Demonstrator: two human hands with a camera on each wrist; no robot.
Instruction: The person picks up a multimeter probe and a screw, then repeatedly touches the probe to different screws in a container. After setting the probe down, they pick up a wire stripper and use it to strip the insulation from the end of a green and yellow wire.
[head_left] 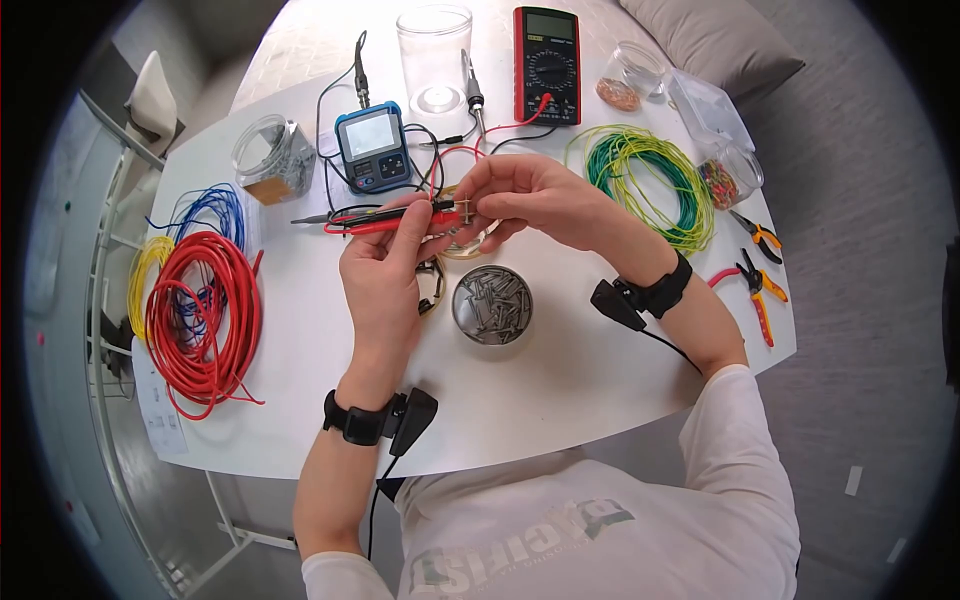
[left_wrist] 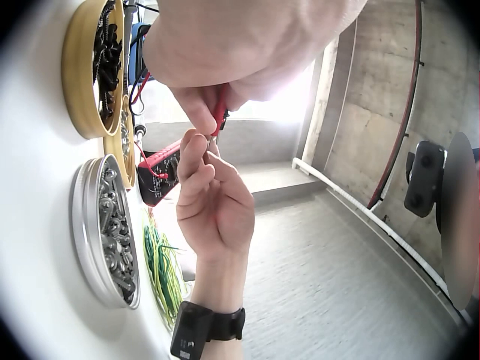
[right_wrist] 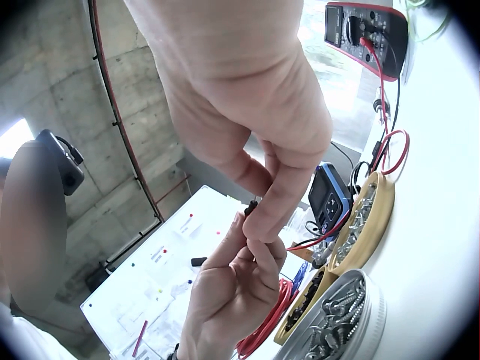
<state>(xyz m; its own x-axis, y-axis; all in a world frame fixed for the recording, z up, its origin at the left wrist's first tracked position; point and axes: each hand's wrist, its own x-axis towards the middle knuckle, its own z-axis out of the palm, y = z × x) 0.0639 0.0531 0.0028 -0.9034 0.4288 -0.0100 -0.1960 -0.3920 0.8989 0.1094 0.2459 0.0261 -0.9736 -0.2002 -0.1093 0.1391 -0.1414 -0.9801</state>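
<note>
My left hand grips a red test probe and a black test probe side by side, their tips pointing right. Facing it, my right hand pinches a small metal piece right at the probe tips, thumb and forefinger together. Its exact kind is too small to tell. In the left wrist view the red probe sticks out between the left fingers, close over the right fingertips. Below both hands stands a round tin of screws.
Behind the hands are a blue handheld meter, a red multimeter and a glass jar. Red cable coils lie left; green-yellow wire and pliers lie right. Yellow dishes of screws sit beside the tin.
</note>
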